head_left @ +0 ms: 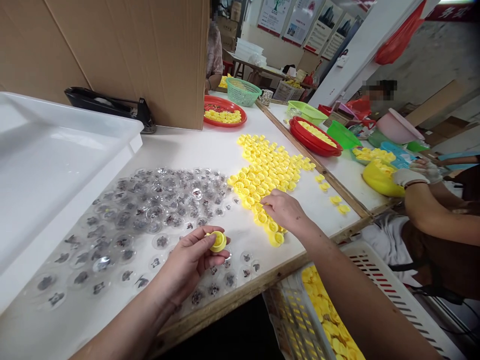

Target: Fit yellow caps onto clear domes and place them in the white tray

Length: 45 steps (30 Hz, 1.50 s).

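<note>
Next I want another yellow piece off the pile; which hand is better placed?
Likely the right hand: it is at the yellow pile, though whether it grips anything is unclear. The left hand holds a yellow piece beside the clear discs, farther from the pile.

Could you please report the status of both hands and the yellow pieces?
Left hand holding one yellow piece. Right hand at yellow pile, grip unclear. Clear discs around left hand; no obstruction evident between hands.

Yellow piece [218, 242] part-hidden; tray [56, 150] cropped
</note>
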### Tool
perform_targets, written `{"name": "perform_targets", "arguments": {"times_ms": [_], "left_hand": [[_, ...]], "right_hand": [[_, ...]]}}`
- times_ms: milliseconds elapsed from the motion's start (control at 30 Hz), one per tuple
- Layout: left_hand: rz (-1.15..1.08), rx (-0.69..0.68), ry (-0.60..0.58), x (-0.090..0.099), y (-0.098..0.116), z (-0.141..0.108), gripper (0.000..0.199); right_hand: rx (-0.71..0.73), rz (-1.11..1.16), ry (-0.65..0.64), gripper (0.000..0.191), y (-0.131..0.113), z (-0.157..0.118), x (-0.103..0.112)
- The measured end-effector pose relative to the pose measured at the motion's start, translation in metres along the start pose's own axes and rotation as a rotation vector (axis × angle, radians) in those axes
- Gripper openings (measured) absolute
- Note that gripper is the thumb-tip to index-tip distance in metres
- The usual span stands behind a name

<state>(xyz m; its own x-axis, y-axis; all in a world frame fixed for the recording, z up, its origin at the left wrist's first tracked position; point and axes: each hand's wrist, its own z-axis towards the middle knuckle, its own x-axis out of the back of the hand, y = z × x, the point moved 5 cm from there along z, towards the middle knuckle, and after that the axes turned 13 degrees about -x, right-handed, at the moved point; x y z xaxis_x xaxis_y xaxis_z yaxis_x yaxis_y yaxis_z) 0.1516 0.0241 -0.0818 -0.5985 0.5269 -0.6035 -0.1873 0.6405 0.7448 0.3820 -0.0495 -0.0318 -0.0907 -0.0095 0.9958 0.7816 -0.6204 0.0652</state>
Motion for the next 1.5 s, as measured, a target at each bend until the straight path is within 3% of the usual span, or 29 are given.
{"name": "perform_targets", "arguments": {"times_ms": [200,467,833,933,1067,1267,1367,1500], "left_hand": [[-0.002,-0.005,0.001,0.0,0.001,0.0,0.018],[0.002,-0.004,-0.014,0.0,0.0,-0.001,0.02],[0.008,-0.075,0.089,0.004,0.01,0.002,0.024],[0.038,-0.148,0.14,0.007,0.019,0.002,0.026],[0.095,-0.184,0.184,0.014,0.027,-0.002,0.026],[0.066,-0.109,0.118,0.022,0.026,-0.012,0.031],[0.0,-0.072,0.098,0.021,0.022,-0.013,0.033],[-0.002,-0.032,0.084,0.018,0.016,-0.011,0.033]], "right_hand": [[0.0,0.078,-0.051,0.015,-0.005,0.008,-0.004],[0.06,0.251,-0.091,0.016,-0.016,-0.002,-0.003],[0.047,0.315,-0.05,0.014,0.003,-0.038,0.017],[0.075,0.348,-0.063,0.014,-0.011,-0.058,0.015],[0.153,0.373,-0.221,0.011,-0.039,-0.085,0.005],[0.152,0.394,-0.317,0.008,-0.064,-0.099,-0.01],[0.171,0.497,-0.268,0.008,-0.069,-0.096,-0.01],[0.202,0.753,-0.035,0.01,-0.076,-0.092,0.014]]}}
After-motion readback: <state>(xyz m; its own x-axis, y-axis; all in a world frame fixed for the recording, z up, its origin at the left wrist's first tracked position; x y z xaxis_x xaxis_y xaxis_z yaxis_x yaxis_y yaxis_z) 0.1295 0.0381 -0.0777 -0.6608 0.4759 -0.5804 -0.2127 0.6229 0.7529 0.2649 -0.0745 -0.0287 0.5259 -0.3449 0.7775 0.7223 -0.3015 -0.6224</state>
